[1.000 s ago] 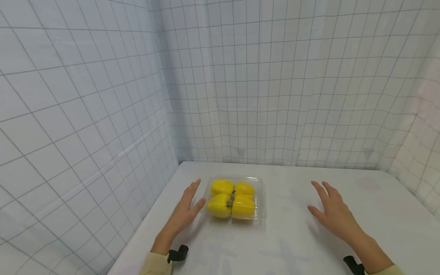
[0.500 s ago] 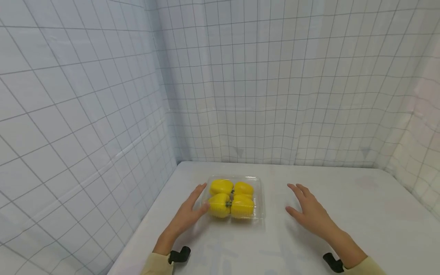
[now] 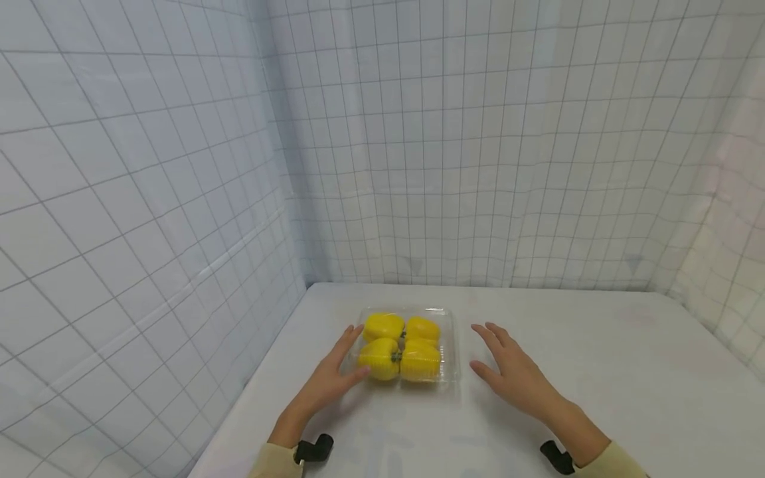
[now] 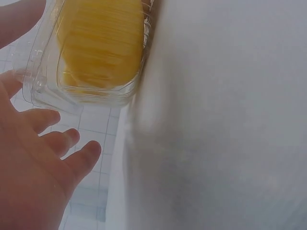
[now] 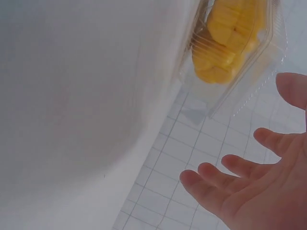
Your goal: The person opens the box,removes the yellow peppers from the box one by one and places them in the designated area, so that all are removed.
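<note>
A clear plastic clamshell box (image 3: 449, 345) lies on the white table, with several yellow bell peppers (image 3: 421, 360) inside it. At its left side is my left hand (image 3: 331, 378), fingers spread and the thumb over the near left corner; whether it touches the plastic I cannot tell. My right hand (image 3: 516, 375) hovers a short way right of the box, fingers loosely extended and holding nothing. In the left wrist view the box (image 4: 72, 98) sits close to the fingers. The right wrist view shows a gap between the box (image 5: 223, 103) and the right hand (image 5: 259, 187).
The white table (image 3: 597, 345) extends to the right of the box. White curtains with a dark grid (image 3: 466, 166) stand behind it and along both sides. A black wrist camera (image 3: 315, 449) is strapped at the left wrist, another (image 3: 557, 458) at the right.
My right hand has moved left toward the box. My left hand has shifted slightly right, up against the box's left side. The box stays in place.
</note>
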`<state>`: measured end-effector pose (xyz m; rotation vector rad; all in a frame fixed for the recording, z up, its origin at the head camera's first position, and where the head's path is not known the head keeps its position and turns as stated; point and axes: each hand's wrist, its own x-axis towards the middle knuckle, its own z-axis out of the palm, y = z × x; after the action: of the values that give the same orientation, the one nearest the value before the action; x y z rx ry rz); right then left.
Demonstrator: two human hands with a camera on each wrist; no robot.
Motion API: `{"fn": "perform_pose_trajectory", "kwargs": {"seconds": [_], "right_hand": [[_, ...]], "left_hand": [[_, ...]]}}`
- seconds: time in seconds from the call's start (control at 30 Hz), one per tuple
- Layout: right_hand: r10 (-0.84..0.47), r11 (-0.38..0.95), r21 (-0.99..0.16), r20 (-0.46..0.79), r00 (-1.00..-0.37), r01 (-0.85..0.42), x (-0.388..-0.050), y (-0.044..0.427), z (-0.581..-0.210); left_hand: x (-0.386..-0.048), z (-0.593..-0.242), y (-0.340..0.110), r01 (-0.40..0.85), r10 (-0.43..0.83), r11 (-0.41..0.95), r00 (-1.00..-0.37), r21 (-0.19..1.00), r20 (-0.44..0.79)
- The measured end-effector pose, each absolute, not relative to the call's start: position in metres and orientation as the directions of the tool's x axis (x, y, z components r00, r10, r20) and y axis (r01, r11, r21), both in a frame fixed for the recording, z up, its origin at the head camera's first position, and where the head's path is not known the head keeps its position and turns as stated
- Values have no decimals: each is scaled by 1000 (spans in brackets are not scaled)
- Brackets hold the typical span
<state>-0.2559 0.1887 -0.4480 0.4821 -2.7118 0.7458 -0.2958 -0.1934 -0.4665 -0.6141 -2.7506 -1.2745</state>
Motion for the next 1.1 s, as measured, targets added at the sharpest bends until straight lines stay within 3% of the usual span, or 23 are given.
{"fn": "perform_pose_trajectory", "kwargs": {"seconds": [0.53, 0.83, 1.1], "right_hand": [[-340, 695, -595, 222, -914, -403, -257, 154, -454], [-356, 677, -628, 175, -918, -383, -259, 150, -460], [-374, 621, -680, 181, -910, -391, -260, 149, -462]], "left_hand": [[-295, -470, -192, 366, 360, 523, -913, 769, 190], [-296, -471, -192, 382, 376, 489, -904, 785, 206], [-298, -469, -196, 380, 446, 322, -869, 867, 215]]}}
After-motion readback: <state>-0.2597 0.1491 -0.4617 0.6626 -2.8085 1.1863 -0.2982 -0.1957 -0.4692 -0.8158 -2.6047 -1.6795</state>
